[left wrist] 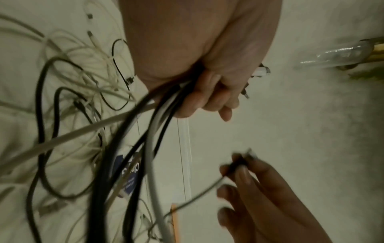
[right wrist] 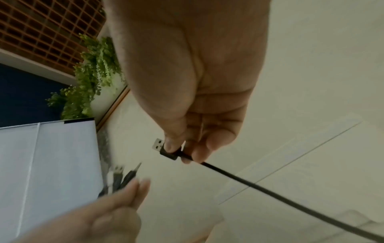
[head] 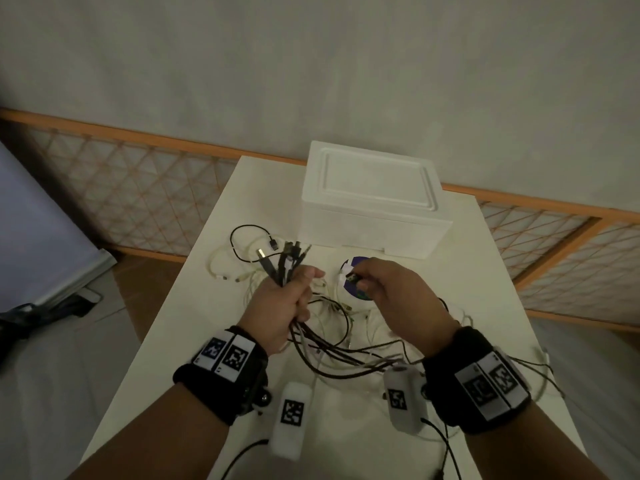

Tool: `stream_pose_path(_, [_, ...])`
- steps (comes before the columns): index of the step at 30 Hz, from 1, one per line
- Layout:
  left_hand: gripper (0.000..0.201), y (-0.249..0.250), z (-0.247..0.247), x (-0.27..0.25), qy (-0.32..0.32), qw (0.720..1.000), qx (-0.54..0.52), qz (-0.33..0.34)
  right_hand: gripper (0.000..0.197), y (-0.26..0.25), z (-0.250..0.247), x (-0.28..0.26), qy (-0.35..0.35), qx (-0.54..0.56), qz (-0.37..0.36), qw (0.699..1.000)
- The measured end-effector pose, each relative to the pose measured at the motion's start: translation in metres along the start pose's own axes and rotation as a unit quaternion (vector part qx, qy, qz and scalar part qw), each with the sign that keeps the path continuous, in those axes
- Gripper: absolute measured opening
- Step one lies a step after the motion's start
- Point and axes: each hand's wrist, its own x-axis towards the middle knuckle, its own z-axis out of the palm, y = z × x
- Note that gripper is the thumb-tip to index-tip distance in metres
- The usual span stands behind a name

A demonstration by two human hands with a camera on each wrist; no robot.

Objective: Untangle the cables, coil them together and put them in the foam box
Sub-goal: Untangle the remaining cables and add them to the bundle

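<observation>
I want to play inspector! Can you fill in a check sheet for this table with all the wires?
Surface: white table, cables spread over it.
Job's things: foam box at the far end, lid on.
Clutter: round blue-and-white item, partly hidden.
Hands: left hand grips a cable bundle, plugs up; right hand pinches a black USB plug.
Cables: loose cables, black and white, tangled on the table.
Surroundings: grey wall, orange lattice fence.

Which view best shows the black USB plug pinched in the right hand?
The right wrist view: the black USB plug sits sharp and unobstructed between the right hand fingertips, metal end exposed. The head view shows it small and partly covered; the left wrist view shows only a blur.
</observation>
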Motion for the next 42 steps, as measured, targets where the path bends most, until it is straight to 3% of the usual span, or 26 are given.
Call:
stream_pose_path(4, [0.024, -0.003, -0.016, 0.007, 0.067, 0.996, 0.024, 0.059, 0.022, 0.003, -0.011, -0.008, 0.016, 0.054, 0.07, 0.996])
stream_pose_path(7, [0.024, -0.007, -0.011, 0.011, 0.103, 0.991, 0.037, 0.071, 0.032, -0.003, -0.013, -0.008, 0.011, 0.072, 0.071, 0.995])
stream_pose_path(10, [0.024, -0.014, -0.007, 0.016, 0.098, 0.991, 0.044, 0.074, 0.027, -0.009, -0.008, -0.002, 0.015, 0.11, 0.068, 0.991])
stream_pose_path(14, [0.024, -0.016, -0.001, 0.013, 0.048, 0.995, 0.059, 0.058, 0.014, -0.019, 0.007, 0.008, 0.038, 0.146, 0.053, 0.987])
stream_pose_path(19, [0.022, -0.013, 0.013, -0.002, -0.081, 0.993, 0.065, 0.056, 0.015, -0.03, 0.025, 0.02, 0.067, 0.184, 0.04, 0.98])
stream_pose_path(21, [0.008, -0.009, 0.016, -0.006, -0.08, 0.995, 0.017, 0.055, 0.015, -0.033, 0.028, 0.019, 0.081, 0.169, 0.03, 0.982])
stream_pose_path(23, [0.018, -0.009, 0.015, -0.007, -0.054, 0.998, -0.016, 0.037, 0.019, -0.03, 0.033, 0.016, 0.075, 0.155, 0.023, 0.985])
stream_pose_path(26, [0.034, -0.007, 0.01, -0.005, -0.014, 0.999, -0.022, 0.033, 0.038, -0.013, 0.041, 0.012, -0.077, 0.154, 0.04, 0.984])
stream_pose_path(29, [0.044, -0.002, -0.003, -0.003, 0.0, 0.998, -0.017, 0.057, 0.012, 0.012, 0.049, 0.005, -0.148, 0.011, -0.007, 0.989])
stream_pose_path(32, [0.039, 0.01, -0.023, 0.002, 0.057, 0.993, -0.093, 0.049, 0.015, 0.043, 0.05, 0.0, -0.128, -0.071, 0.022, 0.989])
stream_pose_path(36, [0.047, 0.023, -0.044, 0.004, 0.05, 0.961, -0.264, 0.065, 0.017, 0.086, 0.043, 0.0, -0.068, -0.126, 0.126, 0.982])
stream_pose_path(40, [0.044, 0.026, -0.054, 0.002, 0.078, 0.971, -0.22, 0.055, 0.018, 0.105, 0.022, 0.001, -0.025, -0.121, 0.195, 0.973])
stream_pose_path(42, [0.036, 0.023, -0.052, 0.001, 0.081, 0.98, -0.172, 0.057, 0.018, 0.096, 0.013, 0.002, -0.009, -0.108, 0.168, 0.98])
